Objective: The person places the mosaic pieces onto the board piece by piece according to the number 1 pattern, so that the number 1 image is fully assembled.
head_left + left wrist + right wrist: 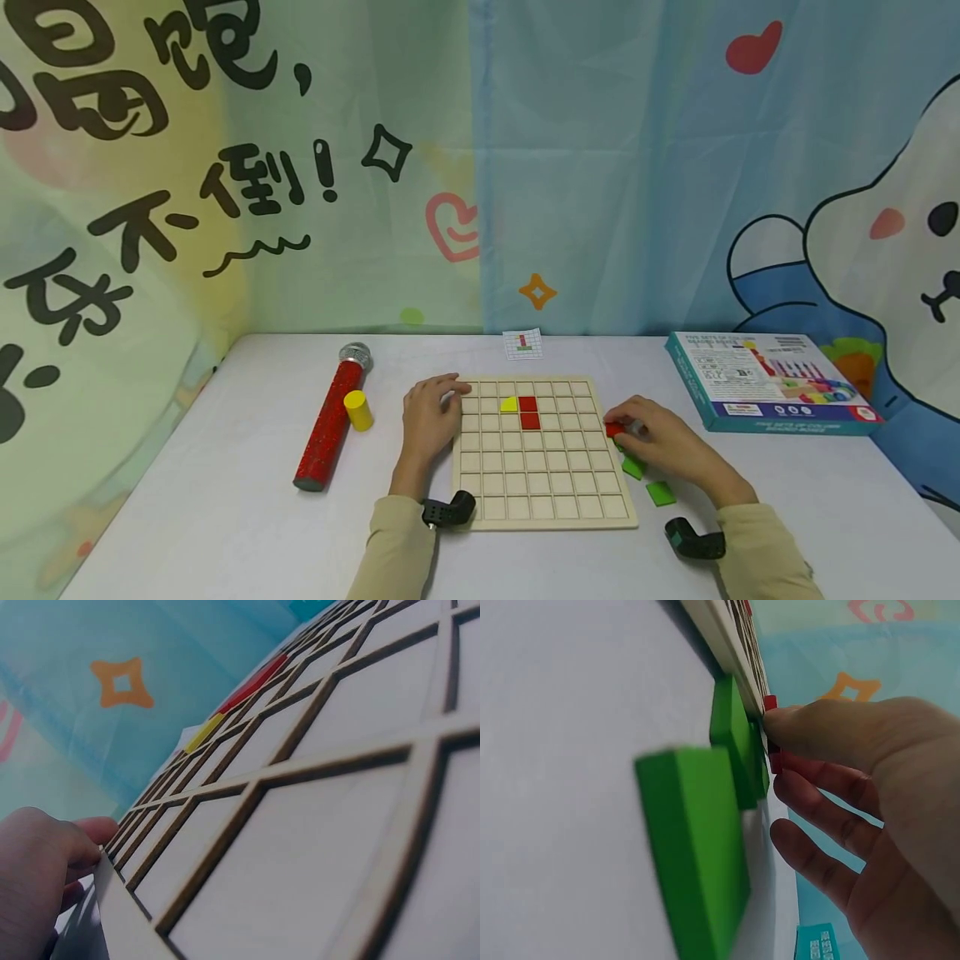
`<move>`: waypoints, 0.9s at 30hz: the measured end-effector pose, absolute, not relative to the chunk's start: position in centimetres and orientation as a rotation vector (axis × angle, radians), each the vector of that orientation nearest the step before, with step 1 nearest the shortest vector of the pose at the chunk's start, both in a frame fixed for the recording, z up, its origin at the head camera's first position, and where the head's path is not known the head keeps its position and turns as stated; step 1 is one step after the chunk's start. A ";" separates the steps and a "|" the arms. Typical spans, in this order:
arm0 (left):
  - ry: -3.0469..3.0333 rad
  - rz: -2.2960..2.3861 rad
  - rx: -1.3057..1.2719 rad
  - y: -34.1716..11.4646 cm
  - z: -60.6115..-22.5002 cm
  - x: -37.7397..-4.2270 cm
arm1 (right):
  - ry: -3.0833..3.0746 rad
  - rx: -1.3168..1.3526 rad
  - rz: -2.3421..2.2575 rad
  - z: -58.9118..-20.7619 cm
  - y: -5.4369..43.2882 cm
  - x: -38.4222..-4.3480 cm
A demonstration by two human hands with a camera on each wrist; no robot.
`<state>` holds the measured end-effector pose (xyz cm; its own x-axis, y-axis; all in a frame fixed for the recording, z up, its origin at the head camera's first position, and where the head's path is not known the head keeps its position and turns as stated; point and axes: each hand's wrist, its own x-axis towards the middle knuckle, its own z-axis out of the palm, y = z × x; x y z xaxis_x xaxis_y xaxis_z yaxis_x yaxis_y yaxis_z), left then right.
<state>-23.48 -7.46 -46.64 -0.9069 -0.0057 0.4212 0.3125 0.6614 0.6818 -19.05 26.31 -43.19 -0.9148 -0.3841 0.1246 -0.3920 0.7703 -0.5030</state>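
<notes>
A square wooden grid board (545, 483) lies flat on the table. In its upper rows sit a yellow piece with a curved edge (509, 404) and two red square tiles (529, 412). My left hand (432, 417) rests at the board's upper left, fingertips touching the rim. Beside the right edge, my right hand (663, 437) pinches a red tile (775, 762) between thumb and index finger, the other fingers loosely bent. Several green tiles (661, 493) lie below that hand, the nearest ones close to the board's side.
A small pattern card (522, 343) lies behind the board. To the left are a red microphone (327, 425) and a yellow cylinder (358, 411), which stands close against it. At the back right lies a flat game box (772, 383). A printed curtain (570, 167) hangs behind the table.
</notes>
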 end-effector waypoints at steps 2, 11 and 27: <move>-2.496 -1.125 -0.236 -7.4 -46.6 -23.5 | -2.943 0.645 0.852 -43.1 26.0 -19.1; -2.496 -1.123 -0.233 -7.4 -46.9 -23.7 | -2.964 0.669 0.886 -42.5 25.1 -19.3; -2.500 -1.121 -0.238 -7.5 -46.8 -23.7 | -2.962 0.744 0.898 -42.7 22.4 -19.6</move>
<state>-23.65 -7.51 -46.79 -0.9099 -0.0040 0.4149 0.3072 0.6657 0.6801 -19.61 22.39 -42.66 -0.8899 -0.4465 0.0932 -0.4231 0.7317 -0.5344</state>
